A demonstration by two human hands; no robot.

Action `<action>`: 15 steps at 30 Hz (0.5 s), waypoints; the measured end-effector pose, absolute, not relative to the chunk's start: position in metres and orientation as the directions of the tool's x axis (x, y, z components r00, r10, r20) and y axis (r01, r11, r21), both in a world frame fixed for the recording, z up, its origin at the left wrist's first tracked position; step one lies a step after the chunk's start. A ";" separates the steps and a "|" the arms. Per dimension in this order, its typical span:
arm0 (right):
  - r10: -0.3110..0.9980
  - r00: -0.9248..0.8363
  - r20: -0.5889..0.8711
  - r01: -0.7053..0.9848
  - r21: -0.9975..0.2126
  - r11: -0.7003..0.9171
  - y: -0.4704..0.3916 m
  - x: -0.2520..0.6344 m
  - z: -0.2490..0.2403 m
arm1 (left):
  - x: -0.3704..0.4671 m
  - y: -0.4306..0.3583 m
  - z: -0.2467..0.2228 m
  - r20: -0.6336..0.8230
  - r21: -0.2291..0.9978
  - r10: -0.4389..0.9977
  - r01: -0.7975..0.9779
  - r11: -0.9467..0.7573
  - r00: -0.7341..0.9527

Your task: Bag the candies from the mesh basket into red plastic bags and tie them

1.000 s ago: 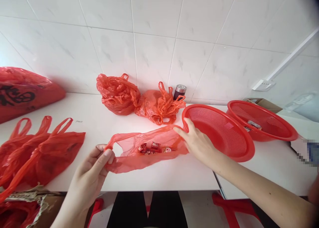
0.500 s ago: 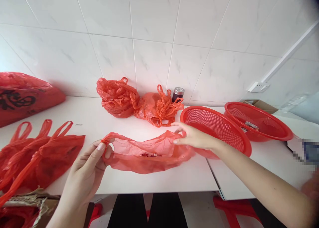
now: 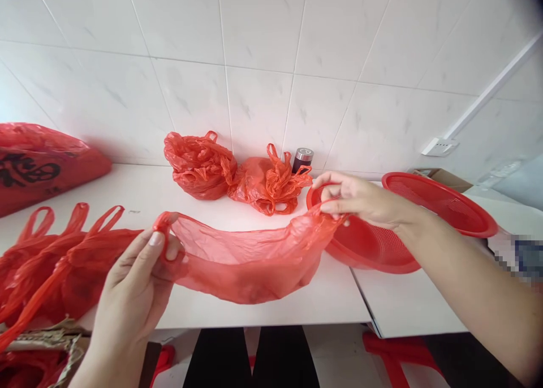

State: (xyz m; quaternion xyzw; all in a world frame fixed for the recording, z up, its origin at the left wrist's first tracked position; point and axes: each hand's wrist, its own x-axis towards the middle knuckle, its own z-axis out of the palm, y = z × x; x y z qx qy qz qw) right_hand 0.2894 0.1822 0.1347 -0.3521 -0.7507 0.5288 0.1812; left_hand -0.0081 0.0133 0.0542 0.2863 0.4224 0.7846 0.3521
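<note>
A thin red plastic bag (image 3: 250, 266) is stretched between my two hands above the white table, its mouth towards the top. My left hand (image 3: 142, 269) pinches its left end, thumb on top. At the right end, my right hand (image 3: 354, 198) grips the gathered plastic between thumb and fingers, over the rim of a red mesh basket (image 3: 382, 246). Something small and dark shows faintly through the bag's bottom; I cannot make out what it is.
Two filled red bags (image 3: 201, 167) (image 3: 269, 184) stand by the wall beside a dark flask (image 3: 302, 159). Several red bags (image 3: 76, 263) lie at the left, above a cardboard box (image 3: 76, 354). A second red basket (image 3: 445, 204) is at the right. A person's blurred arm shows at the right edge.
My right hand has risen to the right and closed on the bag's right end. My left hand has moved slightly left, and the bag is stretched wider. Its small red contents are now hidden.
</note>
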 end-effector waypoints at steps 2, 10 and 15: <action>0.740 -0.670 -0.057 0.336 -0.913 0.234 0.179 0.290 0.137 | -0.002 0.012 0.053 0.158 0.883 0.795 -0.277 -0.379 -0.586; 0.787 -0.588 0.186 0.324 -0.838 0.440 0.171 0.283 0.163 | 0.007 0.009 0.081 0.189 0.971 0.878 -0.049 -0.234 -0.439; 0.825 -0.521 0.220 0.546 -0.657 0.520 0.177 0.306 0.138 | 0.002 0.013 0.074 0.150 0.987 0.898 0.009 -0.160 -0.413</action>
